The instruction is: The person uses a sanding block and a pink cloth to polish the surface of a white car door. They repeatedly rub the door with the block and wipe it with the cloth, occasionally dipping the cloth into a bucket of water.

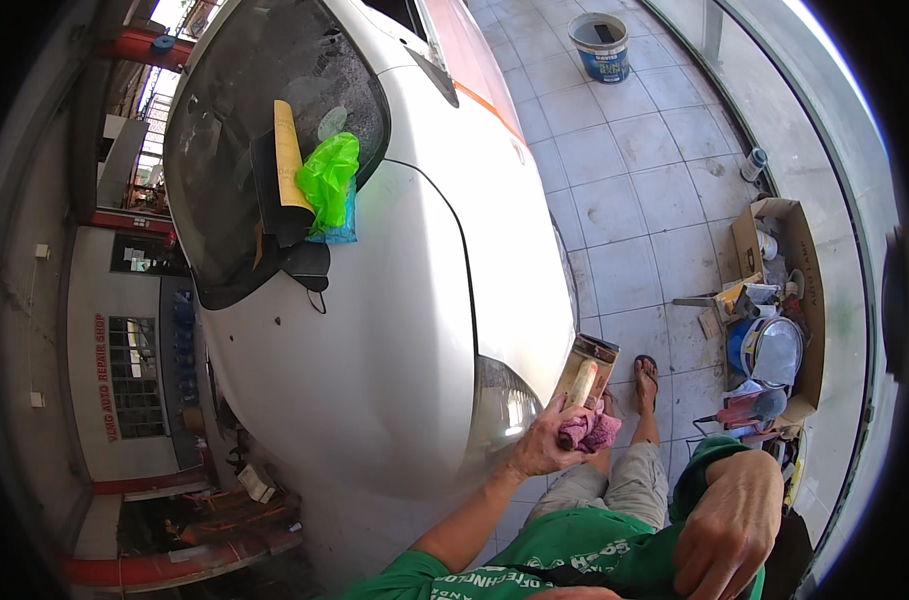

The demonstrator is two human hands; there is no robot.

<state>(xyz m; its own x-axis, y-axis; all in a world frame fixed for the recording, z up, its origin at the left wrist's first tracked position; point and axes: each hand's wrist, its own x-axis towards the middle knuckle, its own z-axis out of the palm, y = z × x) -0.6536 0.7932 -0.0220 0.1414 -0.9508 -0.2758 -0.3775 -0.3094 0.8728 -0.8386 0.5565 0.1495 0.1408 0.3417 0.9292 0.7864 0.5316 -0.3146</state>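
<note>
My left hand (549, 442) is closed around a rectangular sanding block (598, 352) with a pale rounded handle, and around a crumpled pink cloth (589, 428) bunched against it. The block is beside the headlight (502, 405) at the front corner of a white car (374, 330); whether it touches the body is unclear. Close to my chest, over the green shirt (534, 550), my right hand (729, 525) has its fingers bent and together. Its fingertips are partly hidden, so anything they grip does not show.
Yellow-backed sandpaper (290, 160) and a bright green plastic bag (328, 178) lie at the windshield's base. On the tiled floor to the right stand a blue bucket (599, 50), a cardboard box (809, 260) of supplies and a blue paint pail (769, 350), along a glass wall.
</note>
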